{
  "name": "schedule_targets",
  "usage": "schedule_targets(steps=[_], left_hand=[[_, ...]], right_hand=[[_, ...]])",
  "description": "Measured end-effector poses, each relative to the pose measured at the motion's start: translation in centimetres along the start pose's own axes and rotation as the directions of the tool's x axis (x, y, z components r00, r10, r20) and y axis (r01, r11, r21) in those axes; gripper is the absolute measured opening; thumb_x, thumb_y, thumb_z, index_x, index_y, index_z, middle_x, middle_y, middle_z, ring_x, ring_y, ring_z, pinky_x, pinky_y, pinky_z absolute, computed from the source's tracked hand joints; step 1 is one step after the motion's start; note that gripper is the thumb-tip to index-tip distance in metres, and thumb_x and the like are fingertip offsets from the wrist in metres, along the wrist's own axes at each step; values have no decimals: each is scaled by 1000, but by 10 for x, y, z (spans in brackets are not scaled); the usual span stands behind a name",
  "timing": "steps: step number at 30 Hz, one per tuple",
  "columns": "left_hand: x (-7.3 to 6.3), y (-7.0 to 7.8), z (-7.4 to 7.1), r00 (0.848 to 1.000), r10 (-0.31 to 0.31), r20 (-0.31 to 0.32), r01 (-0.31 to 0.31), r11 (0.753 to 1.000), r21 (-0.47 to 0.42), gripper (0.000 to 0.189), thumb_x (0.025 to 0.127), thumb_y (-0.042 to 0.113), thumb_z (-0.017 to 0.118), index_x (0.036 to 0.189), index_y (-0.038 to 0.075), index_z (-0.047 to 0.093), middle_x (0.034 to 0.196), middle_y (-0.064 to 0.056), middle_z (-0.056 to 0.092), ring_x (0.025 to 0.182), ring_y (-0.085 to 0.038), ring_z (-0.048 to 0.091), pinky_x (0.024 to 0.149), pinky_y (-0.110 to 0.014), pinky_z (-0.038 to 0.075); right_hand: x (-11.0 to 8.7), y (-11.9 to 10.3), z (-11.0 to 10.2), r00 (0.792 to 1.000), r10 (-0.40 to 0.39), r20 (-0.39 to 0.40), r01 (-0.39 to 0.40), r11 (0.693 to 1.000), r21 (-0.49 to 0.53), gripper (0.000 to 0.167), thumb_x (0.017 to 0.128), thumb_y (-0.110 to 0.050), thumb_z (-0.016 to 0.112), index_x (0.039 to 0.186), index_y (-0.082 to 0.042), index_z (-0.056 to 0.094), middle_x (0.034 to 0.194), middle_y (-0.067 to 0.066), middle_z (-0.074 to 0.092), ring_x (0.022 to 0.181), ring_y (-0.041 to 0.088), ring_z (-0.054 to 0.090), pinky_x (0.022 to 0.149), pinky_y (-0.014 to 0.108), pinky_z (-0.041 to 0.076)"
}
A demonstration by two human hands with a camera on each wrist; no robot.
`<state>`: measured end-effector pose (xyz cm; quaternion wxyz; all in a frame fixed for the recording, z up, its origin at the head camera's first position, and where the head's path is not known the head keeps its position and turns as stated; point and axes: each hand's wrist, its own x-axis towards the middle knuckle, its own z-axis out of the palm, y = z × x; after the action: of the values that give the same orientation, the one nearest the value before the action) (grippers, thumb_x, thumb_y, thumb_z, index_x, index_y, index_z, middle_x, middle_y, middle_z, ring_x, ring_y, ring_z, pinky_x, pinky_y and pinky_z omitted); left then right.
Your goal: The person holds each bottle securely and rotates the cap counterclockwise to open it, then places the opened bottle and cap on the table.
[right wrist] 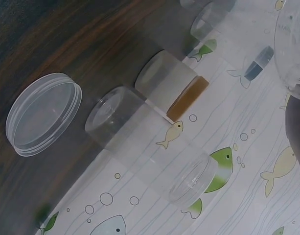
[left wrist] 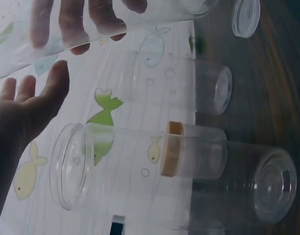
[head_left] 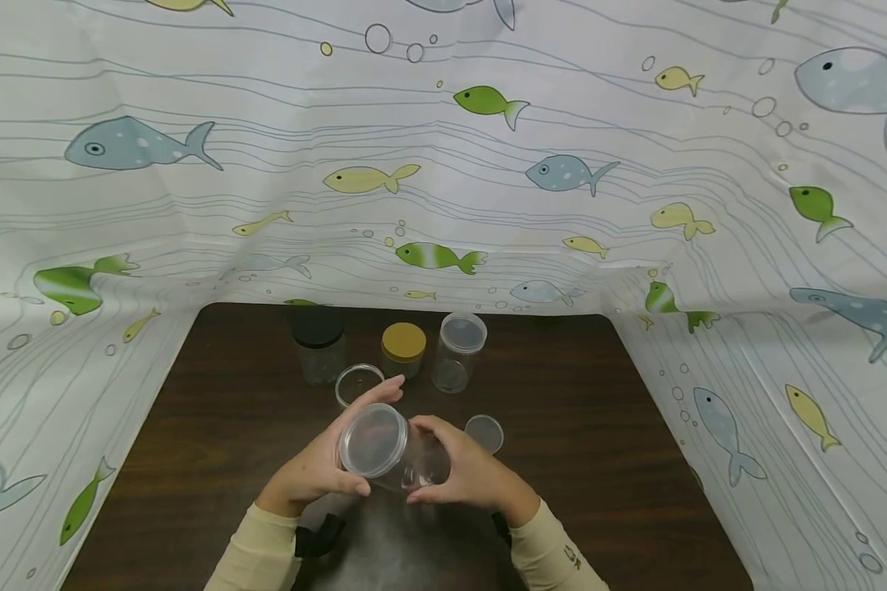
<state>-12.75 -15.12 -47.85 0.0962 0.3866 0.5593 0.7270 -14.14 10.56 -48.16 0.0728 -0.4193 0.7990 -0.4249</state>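
Above the table, my right hand grips a clear jar between thumb and fingers. The jar is tilted, with its translucent lid turned toward the head camera. My left hand lies around the lidded end, thumb below and fingers stretched out past the upper side. In the left wrist view, the left hand is close beside the jar; contact is hard to tell there. Fingers of the right hand show through its clear wall. Only the jar's edge appears in the right wrist view.
Behind the hands stand a black-lidded jar, a yellow-lidded jar, a tall jar with a translucent lid and an open clear jar. A loose clear lid lies on the dark table. Fish-patterned sheeting surrounds the table.
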Motion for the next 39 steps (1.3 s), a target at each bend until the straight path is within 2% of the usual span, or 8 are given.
schedule_targets(steps=[3,6,12,16,22,32,35,39], left_hand=[[1,-3,3,999,28,-37,-27,999,26,94,87,32,82,155,-2,28,167,-17,16,150,-26,22,110,-35,38],[3,-6,9,993,34,-114,-28,998,48,88,87,29,83,152,-1,32,161,-18,30,143,-27,36,107,-34,41],[8,-3,22,953,-4,-302,33,995,90,78,86,19,83,149,4,39,147,-13,48,125,-23,53,97,-33,49],[10,-1,24,936,-18,-352,68,989,131,82,84,23,85,150,8,39,145,-14,48,125,-23,53,98,-32,48],[7,-1,21,947,-40,-318,82,990,119,90,85,37,83,155,10,33,148,-13,46,130,-20,50,104,-29,41],[1,2,10,985,-60,-160,46,995,-88,78,101,4,58,163,5,10,168,-15,15,153,-11,17,116,-21,25],[-1,3,8,987,-65,-144,50,993,-110,73,102,2,53,162,2,12,168,-14,17,154,-11,15,116,-22,25],[1,5,9,987,-61,-150,43,992,-120,68,102,1,51,161,1,17,163,-14,30,151,-16,26,114,-26,31]], right_hand=[[-1,0,0,1000,21,-6,-21,1000,-5,89,73,-26,94,145,-13,42,133,-2,55,116,12,56,100,31,48],[-2,1,1,998,46,-33,-48,998,-36,89,74,-29,93,145,-12,41,134,-2,54,116,13,57,100,32,48],[-4,1,4,989,60,-137,-78,988,-131,89,73,-33,93,143,-11,41,129,-1,53,111,13,55,95,33,49],[-2,1,5,983,42,-180,-71,984,-161,89,72,-33,95,140,-11,42,125,-1,53,107,12,54,93,33,50],[0,4,5,977,25,-213,-63,982,-176,90,69,-31,96,138,-8,44,124,4,58,108,14,56,92,34,50],[-3,8,4,975,10,-221,-50,983,-176,91,70,-29,96,140,-6,42,123,10,57,106,14,55,92,35,51],[-3,8,4,976,13,-219,-52,983,-174,90,70,-29,96,139,-3,43,123,13,57,106,14,55,91,36,51],[-3,9,3,975,20,-222,-58,984,-167,91,70,-28,96,139,-1,44,123,12,57,107,14,55,91,36,52]])
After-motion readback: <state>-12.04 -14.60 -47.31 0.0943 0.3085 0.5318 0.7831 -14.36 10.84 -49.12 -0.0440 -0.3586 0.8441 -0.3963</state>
